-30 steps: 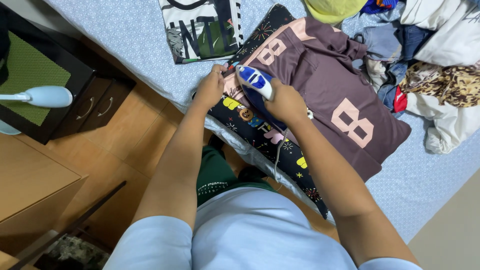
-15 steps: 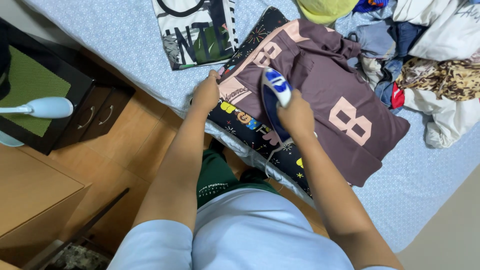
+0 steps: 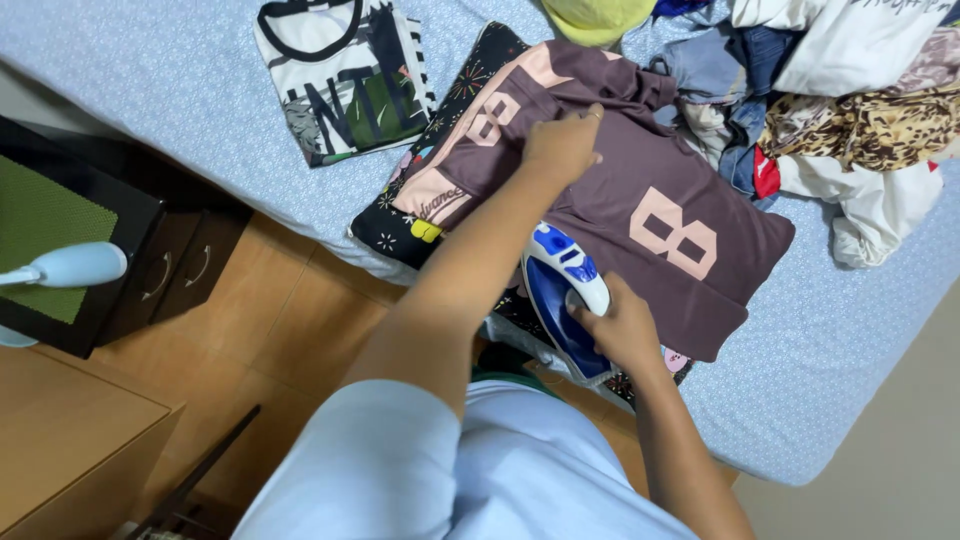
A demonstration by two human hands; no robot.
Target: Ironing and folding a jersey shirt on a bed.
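- As seen from above, a folded white shirt point(image 3: 345, 75) with black trim and a dark print lies flat on the pale blue bed point(image 3: 150, 60), at the left.
- The brown jersey point(image 3: 640, 190), the garment being pressed, lies spread over a dark patterned pad point(image 3: 400, 225) near the bed's near edge; it is dull brown with pale pink numerals on its front and a pink band along one sleeve, its upper part rumpled.
- The left hand point(image 3: 562, 145) rests on the upper part of the jersey, fingers curled and pinching the fabric.
- The iron point(image 3: 562, 290), blue with a white handle, sits at the jersey's near edge, partly over the pad.
- The right hand point(image 3: 622, 330) is closed around the rear of the iron's handle.
- A heap of clothes point(image 3: 830, 110) lies unfolded at the right, touching the jersey's far corner; it includes a leopard-print piece, white cloth and blue denim.
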